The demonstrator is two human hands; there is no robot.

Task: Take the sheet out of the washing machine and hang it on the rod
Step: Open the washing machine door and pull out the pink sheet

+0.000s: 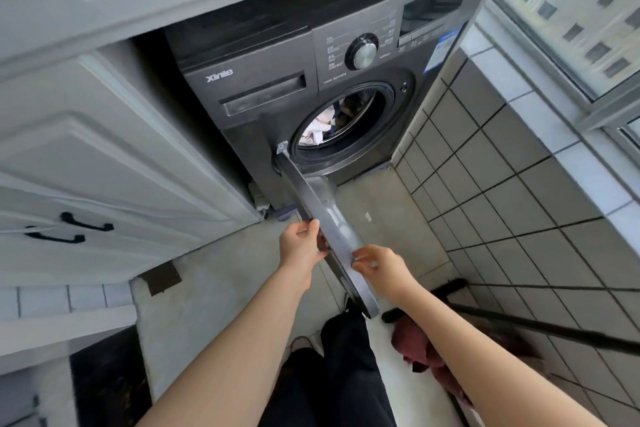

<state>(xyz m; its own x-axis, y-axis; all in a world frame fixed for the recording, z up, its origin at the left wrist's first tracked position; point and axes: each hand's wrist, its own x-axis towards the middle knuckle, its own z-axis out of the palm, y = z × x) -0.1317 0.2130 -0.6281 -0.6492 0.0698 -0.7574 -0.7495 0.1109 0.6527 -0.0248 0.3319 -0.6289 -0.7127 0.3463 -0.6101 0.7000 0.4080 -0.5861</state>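
Observation:
A dark grey front-loading washing machine [263,80] stands under a grey countertop. Its round door [329,218] is swung wide open toward me, seen edge-on. My left hand [301,244] grips the door's left edge. My right hand [377,265] holds the door's rim on the right side. Inside the drum [349,114] lies crumpled light-coloured cloth, the sheet [317,130], with some darker fabric behind it. No hanging rod is identifiable in view.
White cabinet doors with black handles [69,229] stand at left. A grey tiled wall [502,184] and window sill run along the right. A black pole [519,319] leans low right over a dark red cloth [419,347]. My dark trousers [332,374] are below.

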